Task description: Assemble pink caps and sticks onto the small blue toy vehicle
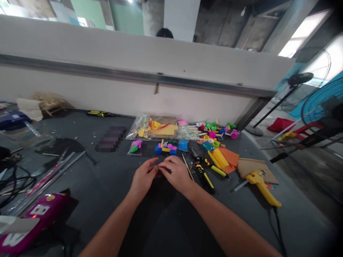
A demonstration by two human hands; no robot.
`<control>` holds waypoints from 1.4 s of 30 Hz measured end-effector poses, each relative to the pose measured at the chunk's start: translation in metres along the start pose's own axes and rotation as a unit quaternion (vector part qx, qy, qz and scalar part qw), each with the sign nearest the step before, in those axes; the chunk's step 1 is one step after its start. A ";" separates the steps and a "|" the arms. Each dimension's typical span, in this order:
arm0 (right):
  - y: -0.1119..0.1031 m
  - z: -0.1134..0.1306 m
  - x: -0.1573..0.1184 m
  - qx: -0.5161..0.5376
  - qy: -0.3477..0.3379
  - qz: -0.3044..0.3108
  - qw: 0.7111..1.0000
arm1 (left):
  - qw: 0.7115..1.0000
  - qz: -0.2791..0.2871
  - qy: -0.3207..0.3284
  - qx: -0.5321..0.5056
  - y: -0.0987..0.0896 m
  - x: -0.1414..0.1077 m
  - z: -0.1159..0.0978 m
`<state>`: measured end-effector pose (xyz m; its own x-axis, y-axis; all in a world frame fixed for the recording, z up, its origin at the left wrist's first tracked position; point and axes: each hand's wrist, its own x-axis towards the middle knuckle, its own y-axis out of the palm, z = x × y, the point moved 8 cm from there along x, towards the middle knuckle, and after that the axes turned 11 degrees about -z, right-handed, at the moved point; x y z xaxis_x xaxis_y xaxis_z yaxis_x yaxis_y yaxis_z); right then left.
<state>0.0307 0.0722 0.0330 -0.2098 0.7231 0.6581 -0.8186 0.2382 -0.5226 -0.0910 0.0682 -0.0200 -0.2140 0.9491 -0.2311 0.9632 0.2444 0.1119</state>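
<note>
My left hand [145, 175] and my right hand [175, 172] meet at the middle of the dark table, fingertips pinched together. Between them shows a tiny green bit [159, 167], too small to name. Just beyond my fingers lies a small blue, pink and yellow plastic assembly [166, 147]. A little bag with a pink and a green piece [134, 146] rests to its left, and a blue piece [183, 144] to its right. Beside my right hand are a thin wooden stick [187, 167] and black-and-yellow pliers [204, 176].
A yellow glue gun [264, 187] with a cord lies at the right, near orange sheets [229, 159]. Clear bags [152, 127] and colourful parts [211, 134] line the back. At the left are a purple device [40, 217], rods and cables. A fan [327, 103] stands at right.
</note>
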 end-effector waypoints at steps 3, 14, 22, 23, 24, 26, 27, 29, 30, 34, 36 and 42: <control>-0.008 0.001 0.003 0.026 0.029 -0.032 0.999 | 0.999 0.019 -0.019 -0.019 0.005 -0.004 -0.002; -0.011 -0.007 0.005 0.064 0.091 -0.047 0.993 | 0.995 0.031 0.072 0.069 0.008 -0.010 -0.016; -0.012 -0.011 0.003 0.072 0.113 -0.061 0.989 | 0.992 0.003 0.068 0.106 0.001 -0.002 -0.007; -0.013 -0.010 0.003 0.076 0.113 -0.063 0.989 | 0.996 0.001 0.039 0.081 0.000 -0.001 -0.003; -0.013 -0.008 0.002 0.079 0.110 -0.063 0.989 | 0.999 0.005 0.010 0.053 0.000 -0.001 0.001; -0.012 -0.004 0.002 0.085 0.097 -0.059 0.990 | 0.999 0.024 -0.037 -0.004 0.003 -0.004 0.004; -0.011 -0.002 0.002 0.084 0.090 -0.056 0.991 | 0.998 0.035 -0.054 -0.029 0.005 -0.006 0.005; -0.010 0.000 0.001 0.076 0.076 -0.051 0.993 | 0.994 0.049 -0.072 -0.064 0.007 -0.009 0.004; -0.009 0.001 0.001 0.069 0.068 -0.048 0.994 | 0.993 0.050 -0.074 -0.073 0.007 -0.010 0.003; -0.007 0.006 -0.002 0.062 0.039 -0.042 0.996 | 0.996 0.022 -0.051 -0.069 0.002 -0.007 0.001; -0.006 0.007 -0.002 0.075 0.039 -0.043 0.996 | 0.998 0.007 -0.028 -0.047 0.000 -0.005 -0.001; -0.009 0.002 0.000 0.064 0.061 -0.053 0.995 | 0.999 0.009 -0.035 -0.027 0.003 -0.009 -0.003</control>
<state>0.0372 0.0681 0.0390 -0.0580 0.7737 0.6309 -0.8957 0.2388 -0.3752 -0.0867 0.0611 -0.0152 -0.1821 0.9379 -0.2952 0.9562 0.2388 0.1690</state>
